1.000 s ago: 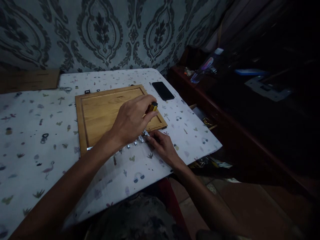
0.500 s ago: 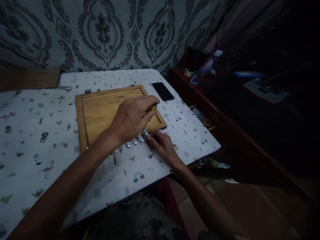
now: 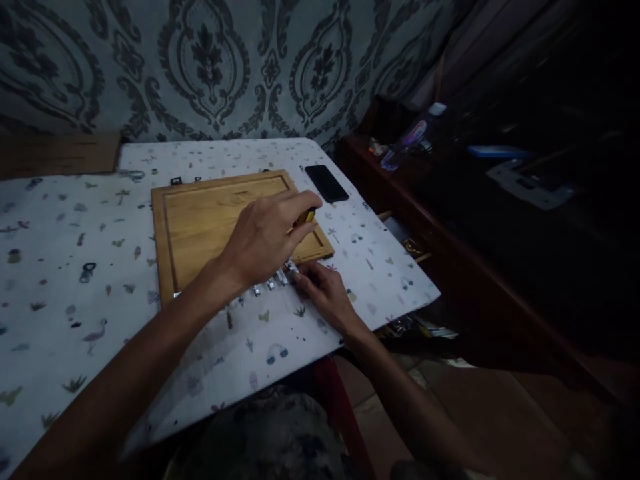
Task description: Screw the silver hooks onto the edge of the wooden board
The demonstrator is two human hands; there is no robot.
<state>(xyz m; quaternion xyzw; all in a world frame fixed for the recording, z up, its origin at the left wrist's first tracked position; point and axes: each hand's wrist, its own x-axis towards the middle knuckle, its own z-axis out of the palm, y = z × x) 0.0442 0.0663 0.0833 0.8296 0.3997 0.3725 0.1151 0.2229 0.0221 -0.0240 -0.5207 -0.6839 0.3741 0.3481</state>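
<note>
My left hand (image 3: 265, 230) is closed around the yellow-and-black handle of a screwdriver (image 3: 307, 217), above the lower right part of a framed wooden panel (image 3: 200, 220). The tool's shaft is mostly hidden by the hand. Just below it, my right hand (image 3: 323, 290) pinches a small silver metal clasp (image 3: 291, 266) at the panel's near edge. Several similar clasps (image 3: 271, 283) lie in a row to the left along that edge, partly hidden behind my left wrist. The panel lies flat on the patterned tablecloth (image 3: 200, 387).
A black phone (image 3: 327, 183) lies beyond the panel's right corner. Brown cardboard (image 3: 60, 155) sits at the back left, with scissors (image 3: 131, 175) beside it. A clear bottle (image 3: 413, 137) leans on the dark red furniture (image 3: 360, 150) at right. An open drawer (image 3: 407, 237) shows beside the table.
Both hands stay in nearly the same place, with the screwdriver handle turned slightly in my left fingers. The camera view has shifted a little.
</note>
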